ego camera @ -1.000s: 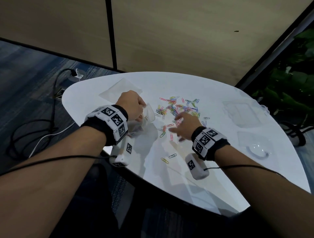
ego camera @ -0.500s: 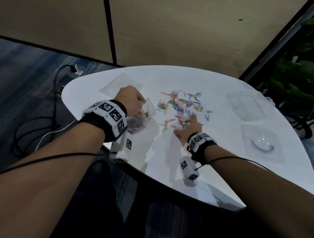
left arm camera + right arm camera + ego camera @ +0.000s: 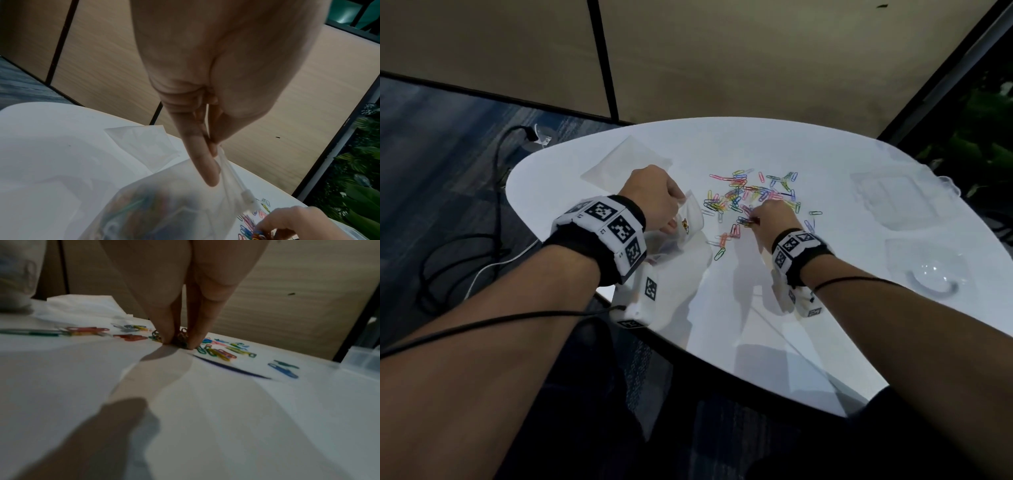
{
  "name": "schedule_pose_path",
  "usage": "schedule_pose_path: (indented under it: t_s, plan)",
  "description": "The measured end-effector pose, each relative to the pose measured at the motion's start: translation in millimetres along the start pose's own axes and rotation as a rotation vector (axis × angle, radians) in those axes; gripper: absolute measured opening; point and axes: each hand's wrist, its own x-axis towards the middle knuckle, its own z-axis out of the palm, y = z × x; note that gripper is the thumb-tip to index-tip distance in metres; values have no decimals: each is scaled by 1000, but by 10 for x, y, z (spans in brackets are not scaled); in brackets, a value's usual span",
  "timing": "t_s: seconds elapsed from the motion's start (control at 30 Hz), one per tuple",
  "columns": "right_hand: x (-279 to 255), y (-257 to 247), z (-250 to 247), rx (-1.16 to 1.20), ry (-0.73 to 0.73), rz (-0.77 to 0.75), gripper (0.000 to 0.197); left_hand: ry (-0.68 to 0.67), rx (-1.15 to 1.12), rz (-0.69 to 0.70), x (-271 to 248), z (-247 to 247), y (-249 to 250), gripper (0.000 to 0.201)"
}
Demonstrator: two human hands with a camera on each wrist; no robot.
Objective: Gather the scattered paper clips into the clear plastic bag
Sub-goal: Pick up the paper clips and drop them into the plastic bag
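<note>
Coloured paper clips [image 3: 751, 193] lie scattered across the middle of the white table [image 3: 739, 308]. My left hand [image 3: 654, 198] pinches the rim of the clear plastic bag [image 3: 690, 219] and holds its mouth up; through the film [image 3: 164, 203] I see several clips inside. To the right, my right hand [image 3: 770, 219] reaches down into the near edge of the pile, and its fingertips [image 3: 193, 340] pinch a small bunch of clips [image 3: 182, 337] against the tabletop. More clips [image 3: 220, 352] lie around those fingers.
A second flat plastic bag [image 3: 626, 164] lies behind my left hand. Clear plastic trays [image 3: 897, 198] sit at the table's right side, one [image 3: 928, 270] with a ring-shaped item inside. Cables [image 3: 493, 205] run on the floor at left. Wall panels stand behind.
My right hand has reached forward from the table's near part into the clip pile and closed its fingertips on some clips. My left hand keeps holding the bag in place.
</note>
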Motion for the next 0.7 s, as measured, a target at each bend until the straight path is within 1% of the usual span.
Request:
schedule_pose_path:
  t_s: [0.07,0.13,0.17,0.2,0.23,0.27,0.3,0.33,0.37,0.4,0.47,0.53,0.57,0.63,0.7]
  plan:
    - [-3,96,-42,6,-12,40,22,-7,1,-1,-9,12,18,24]
    - [-12,225,-117,116,-4,159,20,-15,1,-3,-12,31,43,23]
    - [-24,279,-176,215,18,244,18,-19,1,-2,-11,44,59,23]
    - [-35,325,-233,358,31,333,16,-24,2,2,-13,58,78,23]
    - [-51,344,-298,563,34,408,17,-27,6,8,-11,74,102,23]
    - [-81,325,-373,843,18,461,19,-29,6,12,-11,93,127,23]
    - [-124,258,-464,1161,-20,481,20,-29,1,14,-9,113,152,24]
    - [-173,164,-566,1439,-80,455,21,-28,-5,15,-10,131,178,24]
    - [-213,58,-660,1607,-160,407,21,-27,-10,16,-12,148,201,25]
    - [-253,-62,-743,1700,-244,351,19,-26,-17,19,-18,161,222,25]
    - [-312,-285,-843,1743,-361,258,16,-30,-37,20,-35,173,254,26]
    - [-351,-455,-849,1624,-384,202,16,-32,-52,15,-55,174,263,26]
    - [-368,-517,-827,1505,-363,173,17,-34,-56,13,-64,176,262,26]
    - [-399,-625,-765,1229,-265,106,17,-39,-65,15,-67,177,249,27]
    - [-423,-724,-737,1022,-150,63,9,-42,-64,23,-65,173,242,26]
